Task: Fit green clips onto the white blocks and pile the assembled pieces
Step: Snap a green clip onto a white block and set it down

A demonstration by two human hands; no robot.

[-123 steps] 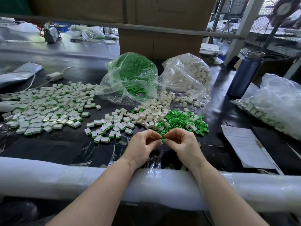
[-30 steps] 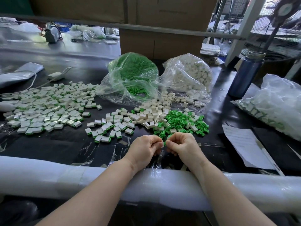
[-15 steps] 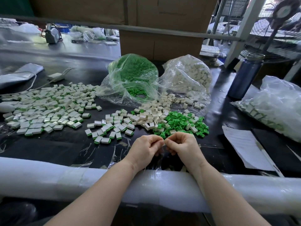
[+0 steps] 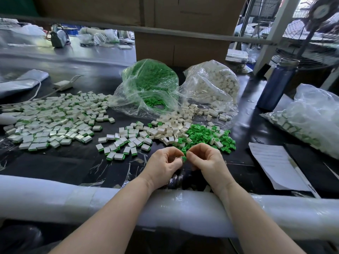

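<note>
Two bare hands work at the near edge of a black table point(image 4: 60, 164), both forearms resting on a white padded rail point(image 4: 55, 198). The left hand point(image 4: 163, 165) and right hand point(image 4: 207, 162) meet fingertip to fingertip, fingers of both curled. One green clip point(image 4: 184, 158) shows between them, pinched from both sides. Whether a white block is also held cannot be told; the fingers hide it.

Three loose groups of parts lie on the table:
- A large spread of assembled pieces point(image 4: 55, 118) at far left, white with green edges, too many to count.
- A smaller group of assembled pieces point(image 4: 124, 142) just left of the hands, roughly three dozen.
- A heap of loose white blocks point(image 4: 176, 125) touching a heap of loose green clips point(image 4: 205, 134) just beyond the hands; a few white blocks lie mixed among the clips.

Three clear plastic bags are seen:
- One bag of green clips point(image 4: 148, 85), mouth open toward the heaps.
- One bag of white blocks point(image 4: 212, 85) just beside it on the right, also spilling onto the table.
- One bag at far right point(image 4: 311, 116) holding pieces that look assembled.

One blue bottle point(image 4: 277, 85) stands upright between the white-block bag and the far-right bag. One sheet of paper point(image 4: 271, 162) lies to the right of the hands. One cardboard box point(image 4: 181, 50) stands behind the two middle bags. One fan point(image 4: 315, 33) is at upper right.
</note>
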